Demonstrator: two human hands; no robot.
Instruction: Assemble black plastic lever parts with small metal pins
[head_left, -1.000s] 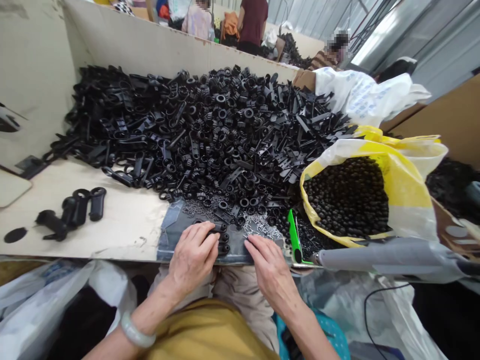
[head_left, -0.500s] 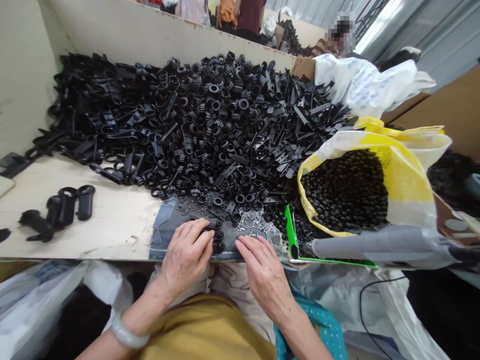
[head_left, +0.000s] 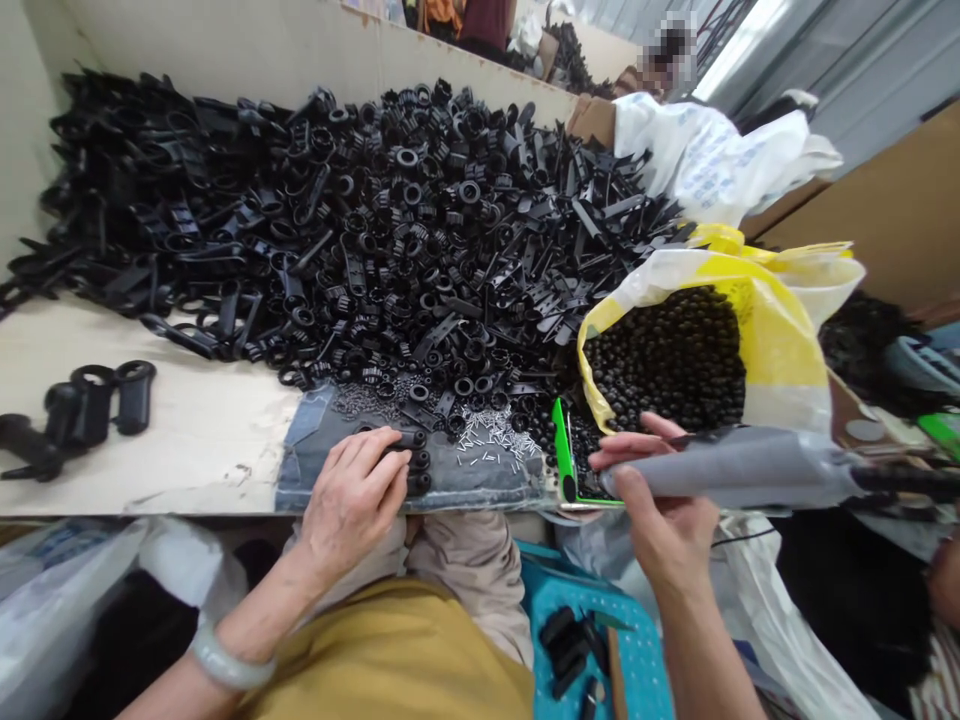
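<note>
My left hand (head_left: 356, 495) rests on a row of black cylindrical parts (head_left: 418, 461) on the denim cloth (head_left: 307, 465), its fingers curled over their left ends. My right hand (head_left: 664, 500) is around the tip end of a grey wrapped tool (head_left: 757, 468), thumb below and fingers above and behind it. Small silver pins (head_left: 495, 437) lie scattered on the cloth between the hands. A green-edged tray (head_left: 564, 455) with small black pieces stands beside the tool's tip.
A large heap of black plastic parts (head_left: 360, 230) fills the back. A yellow and white bag (head_left: 787, 340) of black pieces stands right. Several black handles (head_left: 135, 397) lie left. Below is a turquoise stool (head_left: 637, 640) with parts on it. A person's arm shows at the right edge.
My right hand has moved right from beside the pins to the grey tool and taken hold of it. My left hand stays on the black parts. The whole view has shifted slightly.
</note>
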